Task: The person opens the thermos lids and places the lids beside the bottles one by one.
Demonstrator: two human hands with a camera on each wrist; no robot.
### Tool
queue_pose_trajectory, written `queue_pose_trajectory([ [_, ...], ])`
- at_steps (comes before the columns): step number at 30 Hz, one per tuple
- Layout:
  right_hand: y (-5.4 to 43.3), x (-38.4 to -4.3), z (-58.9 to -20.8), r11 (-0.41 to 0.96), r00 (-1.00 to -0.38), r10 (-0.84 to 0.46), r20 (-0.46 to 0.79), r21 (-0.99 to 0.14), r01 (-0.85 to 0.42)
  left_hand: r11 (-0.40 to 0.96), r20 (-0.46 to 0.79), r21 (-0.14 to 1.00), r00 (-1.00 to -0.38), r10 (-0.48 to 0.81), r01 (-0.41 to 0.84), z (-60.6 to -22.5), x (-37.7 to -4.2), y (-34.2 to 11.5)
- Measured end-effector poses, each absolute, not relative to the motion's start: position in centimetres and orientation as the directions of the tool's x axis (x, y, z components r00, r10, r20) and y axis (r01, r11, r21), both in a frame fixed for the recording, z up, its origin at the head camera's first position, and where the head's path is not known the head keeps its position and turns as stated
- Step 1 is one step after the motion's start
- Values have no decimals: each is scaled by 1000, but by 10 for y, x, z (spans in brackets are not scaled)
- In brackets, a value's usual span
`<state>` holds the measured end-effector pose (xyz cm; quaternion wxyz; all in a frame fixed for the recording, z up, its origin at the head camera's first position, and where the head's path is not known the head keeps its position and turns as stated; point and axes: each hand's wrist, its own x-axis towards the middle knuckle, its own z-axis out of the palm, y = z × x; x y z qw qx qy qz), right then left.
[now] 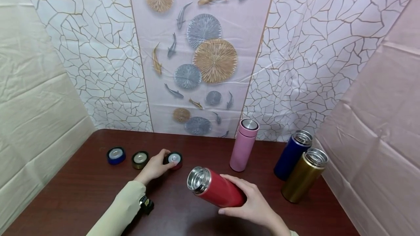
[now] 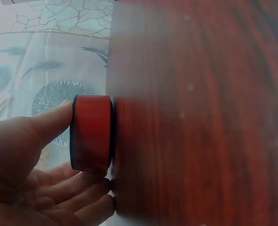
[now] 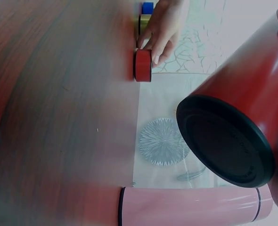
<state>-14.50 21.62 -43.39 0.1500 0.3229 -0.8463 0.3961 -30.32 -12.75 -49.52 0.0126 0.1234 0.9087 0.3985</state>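
Note:
My right hand (image 1: 252, 205) grips a red thermos bottle (image 1: 221, 190) round its lower part. The bottle is lidless and tilted, its steel mouth pointing to the left in the head view; its black base (image 3: 226, 141) shows in the right wrist view. On the table, a red lid (image 2: 92, 134) sits with its silvery inner side facing up. My left hand (image 1: 155, 166) holds this lid between thumb and fingers. Just left of that hand lie a gold-brown lid (image 1: 140, 160) and a blue lid (image 1: 116, 155), both inner side up.
A pink thermos bottle (image 1: 243, 146) with its lid on stands towards the back of the dark red wooden table (image 1: 82, 192). At the right, a blue bottle (image 1: 288, 157) and a gold-brown bottle (image 1: 300, 181) stand lidless, close together. Patterned cloth (image 1: 214, 61) hangs behind the table.

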Motion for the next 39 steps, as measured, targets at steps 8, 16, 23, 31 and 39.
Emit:
queue_pose_trajectory([
  [8, 227, -142, -436, 464, -810, -291, 508, -666, -584, 651, 66, 728, -967, 246, 215, -493, -304, -128],
  [16, 246, -138, -432, 461, -867, 40, 496, -779, -424, 654, 54, 725, -965, 258, 216, -489, -305, -130],
  [23, 262, -135, -422, 382, -837, 281, 470, -855, -352, 661, 48, 720, -965, 258, 212, -489, -304, -131],
  [31, 274, -135, -420, 370, -799, 373, 472, -865, -338, 655, 54, 724, -965, 257, 215, -489, -303, -131],
  [39, 277, -139, -424, 334, -795, 446, 412, -900, -280, 651, 51, 727, -964, 262, 216, -492, -305, -130],
])
